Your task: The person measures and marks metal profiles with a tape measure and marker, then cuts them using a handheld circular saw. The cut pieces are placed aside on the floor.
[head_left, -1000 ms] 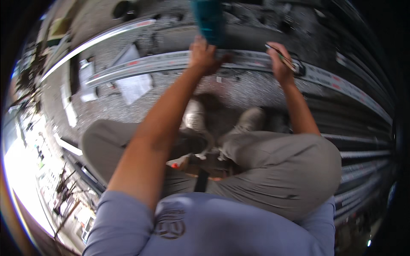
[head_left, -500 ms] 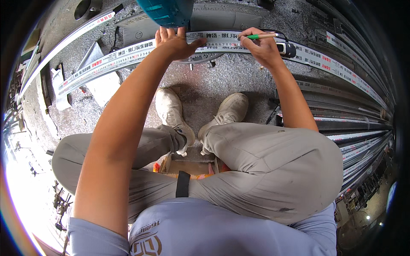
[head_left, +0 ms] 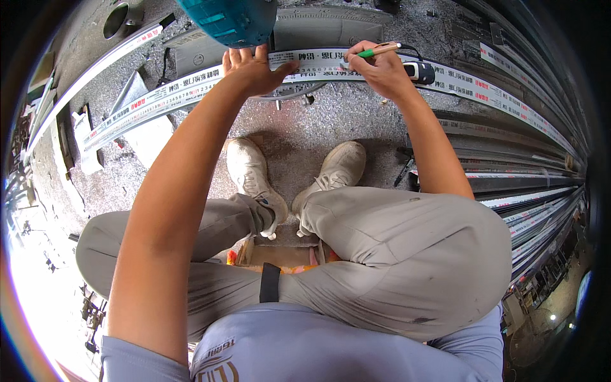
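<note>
HAND POSITIONS ON FILM-COVERED PROFILE

The workpiece is a long, straight-edged profile (head_left: 318,60) with a smooth white covering printed in dark and red. It lies crosswise beyond the shoes and below the teal housing, bowed by the lens. Whether it is one piece or two laid together cannot be told.

Left hand (head_left: 250,70): palm down, fingers extended, thumb spread along the profile. It rests on the profile and grasps nothing.

Right hand (head_left: 380,71): fingers curled, pinching one slim pen (head_left: 383,49), green toward the grip and beige toward the upper end. The pen lies at a slant over the profile; contact of its tip cannot be told.

Adjacent items:
- One rounded, ribbed teal housing (head_left: 232,19), just beyond the left fingers.
- Grey metal plate (head_left: 331,27), visible in two sections flanking the housing; the right section bears a graduated scale.
- One black-and-white rounded case (head_left: 420,72), just right of the right hand, overlapping the profile.
- Two pale lace-up shoes (head_left: 247,167) on a speckled, rough-looking floor (head_left: 299,124).
- One hollow metal cylinder (head_left: 116,21), upper left.
- One separate narrow white strip (head_left: 102,65), left.
- Several long bars (head_left: 528,219), right; overlap prevents an exact count.
</note>
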Available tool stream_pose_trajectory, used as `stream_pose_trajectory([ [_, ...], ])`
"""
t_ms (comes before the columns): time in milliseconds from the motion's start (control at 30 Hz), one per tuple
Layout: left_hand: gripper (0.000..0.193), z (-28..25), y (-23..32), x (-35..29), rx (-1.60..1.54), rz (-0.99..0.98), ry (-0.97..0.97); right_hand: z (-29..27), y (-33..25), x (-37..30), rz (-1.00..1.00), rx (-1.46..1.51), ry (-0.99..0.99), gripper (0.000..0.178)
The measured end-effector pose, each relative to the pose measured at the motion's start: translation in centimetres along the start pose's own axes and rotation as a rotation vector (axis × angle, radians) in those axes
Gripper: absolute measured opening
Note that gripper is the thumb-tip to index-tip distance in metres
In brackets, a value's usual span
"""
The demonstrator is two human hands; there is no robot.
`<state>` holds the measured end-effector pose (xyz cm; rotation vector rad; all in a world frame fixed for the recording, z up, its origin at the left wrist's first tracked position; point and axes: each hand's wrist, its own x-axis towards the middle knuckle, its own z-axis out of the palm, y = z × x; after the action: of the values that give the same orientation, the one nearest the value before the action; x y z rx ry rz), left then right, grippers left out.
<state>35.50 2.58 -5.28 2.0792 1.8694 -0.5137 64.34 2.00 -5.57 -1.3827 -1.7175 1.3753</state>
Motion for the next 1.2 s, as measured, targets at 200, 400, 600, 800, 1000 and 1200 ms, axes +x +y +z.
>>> stream_pose_trajectory([
  [200,0.117,-0.42,0.02,0.15,-0.016,-0.01,-0.034,-0.26,-0.38,0.06,0.022,-0.024,-0.016,0.012],
  [400,0.117,0.02,0.09,0.08,0.016,-0.014,0.003,-0.05,-0.36,0.04,-0.023,0.012,-0.01,0.013],
  [600,0.116,-0.21,0.09,0.2,0.0,-0.026,-0.059,0.19,-0.11,0.01,-0.036,0.036,0.007,0.014],
  [800,0.117,-0.24,0.16,0.08,-0.006,-0.021,-0.062,0.61,-0.11,-0.06,-0.065,0.061,0.06,0.017],
  [1000,0.117,-0.13,0.26,0.15,0.015,-0.032,-0.067,0.15,-0.33,-0.07,-0.004,-0.004,0.02,0.015],
  [1200,0.117,0.01,0.28,0.1,0.021,-0.032,-0.045,0.51,-0.25,-0.04,-0.065,0.053,0.069,0.019],
])
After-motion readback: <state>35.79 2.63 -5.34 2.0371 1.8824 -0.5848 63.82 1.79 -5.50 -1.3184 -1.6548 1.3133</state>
